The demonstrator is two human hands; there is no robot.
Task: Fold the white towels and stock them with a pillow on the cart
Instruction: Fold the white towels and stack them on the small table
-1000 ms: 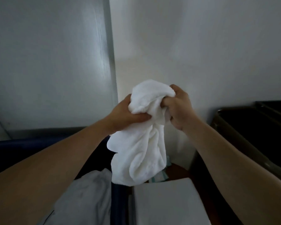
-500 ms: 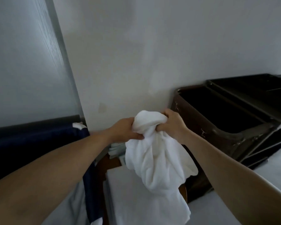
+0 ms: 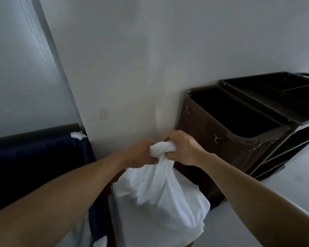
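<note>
A bunched white towel [image 3: 159,196] hangs in front of me, its top gathered into a knot-like wad. My left hand [image 3: 139,155] grips the wad from the left and my right hand [image 3: 183,148] grips it from the right, both with fingers curled into the cloth. The towel's loose body drapes down over a flat white surface [image 3: 141,234] below. The dark housekeeping cart [image 3: 268,107] stands to the right against the wall, with an open brown linen bin [image 3: 212,132] on its near end and shelves further right.
A dark blue fabric piece [image 3: 34,157] with a white scrap at its corner sits at the left under a pale door. The white wall is straight ahead. Pale floor shows at the lower right beside the cart.
My view has swung right and down, bringing the cart fully into sight. Both hands have lowered with the towel and stayed clenched on its bunched top.
</note>
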